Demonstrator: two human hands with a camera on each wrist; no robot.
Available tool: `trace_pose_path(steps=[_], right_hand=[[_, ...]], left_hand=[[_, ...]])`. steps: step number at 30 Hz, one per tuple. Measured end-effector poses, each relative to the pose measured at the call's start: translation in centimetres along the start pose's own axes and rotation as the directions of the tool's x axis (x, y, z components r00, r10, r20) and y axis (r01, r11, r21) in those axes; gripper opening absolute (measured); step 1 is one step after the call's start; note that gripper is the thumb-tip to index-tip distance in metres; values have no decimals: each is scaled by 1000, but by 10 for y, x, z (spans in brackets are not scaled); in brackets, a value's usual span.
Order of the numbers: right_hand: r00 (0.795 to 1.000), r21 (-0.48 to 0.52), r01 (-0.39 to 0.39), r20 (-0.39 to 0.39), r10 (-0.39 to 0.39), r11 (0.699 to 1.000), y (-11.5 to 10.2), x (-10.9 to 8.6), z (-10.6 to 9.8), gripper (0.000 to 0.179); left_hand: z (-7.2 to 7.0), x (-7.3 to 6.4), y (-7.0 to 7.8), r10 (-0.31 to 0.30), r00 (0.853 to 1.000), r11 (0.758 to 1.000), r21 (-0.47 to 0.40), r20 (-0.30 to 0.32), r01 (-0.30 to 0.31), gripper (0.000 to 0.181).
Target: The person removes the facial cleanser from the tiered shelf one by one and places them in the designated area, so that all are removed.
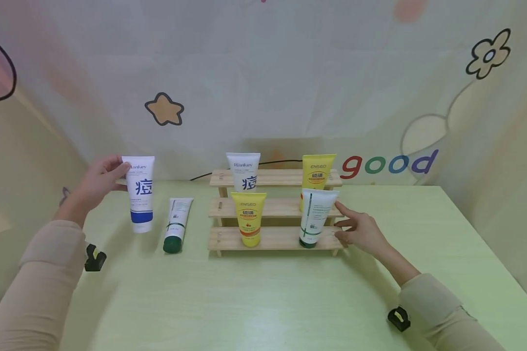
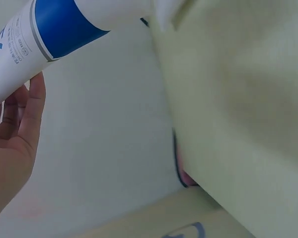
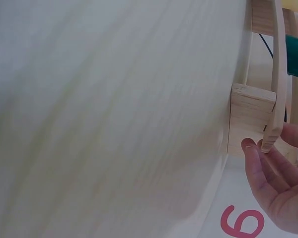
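I saw the left grip (image 1: pixel 97 181) pinching a white-and-blue tube (image 1: pixel 140 197), seemingly best kept upright, while well rightward the right grip (image 1: pixel 363 233) held a wooden rack (image 1: pixel 281 238).

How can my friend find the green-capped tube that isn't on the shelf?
Find the wooden shelf on the table. Left of it is a white tube with a green cap. Unlike its twin, it's off the shelf; unlike the blue-banded tube in the left hand, its cap is green.
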State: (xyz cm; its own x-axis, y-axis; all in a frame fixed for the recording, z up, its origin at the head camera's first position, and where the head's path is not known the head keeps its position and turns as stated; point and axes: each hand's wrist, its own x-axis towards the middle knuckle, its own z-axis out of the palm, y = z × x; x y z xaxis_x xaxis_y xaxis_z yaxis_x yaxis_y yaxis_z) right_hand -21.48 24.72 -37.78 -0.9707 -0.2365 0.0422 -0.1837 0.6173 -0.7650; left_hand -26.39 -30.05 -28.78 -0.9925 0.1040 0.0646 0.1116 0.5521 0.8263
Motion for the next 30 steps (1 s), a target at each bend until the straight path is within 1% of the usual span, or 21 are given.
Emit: trace_pose_path(steps=[5, 9, 12, 14, 18, 20, 23, 28, 30], right_hand=[[1000, -21, -8, -5, 8, 1000, 0, 0, -1, 73], [1000, -21, -3, -10, 3, 1000, 0, -1, -2, 72], [1000, -11, -3, -11, 3, 1000, 0, -1, -1, 71], [1000, -6, -7, -13, 7, 1000, 1, 0, 0, 70], [1000, -10, -17, -15, 17, 1000, 1, 1, 3, 68], [1000, -23, -20, -21, 19, 1000, -1, 0, 3, 67], [1000, -41, -12, -27, 11, 999, -3, -1, 3, 66], [999, -35, 0, -34, -1, 999, -2, -1, 3, 64], [999, -32, 5, -33, -6, 999, -1, -1, 3, 64]], left_hand=[[-1, 3, -28, -43, 998, 999, 15, 55, 42, 52], [2, 6, -46, -65, 993, 998, 14, 100, 64, 48], [5, 7, -56, -91, 988, 996, 18, 124, 89, 46], [6, 7, -62, -96, 986, 995, 23, 139, 94, 42], [6, 8, -73, -114, 979, 994, 23, 167, 111, 40], [7, 11, -78, -139, 976, 990, 18, 170, 138, 41], [10, 15, -85, -185, 965, 982, 1, 185, 188, 44], [15, 22, -96, -262, 938, 964, 19, 229, 265, 48], [18, 23, -97, -290, 930, 956, 22, 227, 293, 49]])
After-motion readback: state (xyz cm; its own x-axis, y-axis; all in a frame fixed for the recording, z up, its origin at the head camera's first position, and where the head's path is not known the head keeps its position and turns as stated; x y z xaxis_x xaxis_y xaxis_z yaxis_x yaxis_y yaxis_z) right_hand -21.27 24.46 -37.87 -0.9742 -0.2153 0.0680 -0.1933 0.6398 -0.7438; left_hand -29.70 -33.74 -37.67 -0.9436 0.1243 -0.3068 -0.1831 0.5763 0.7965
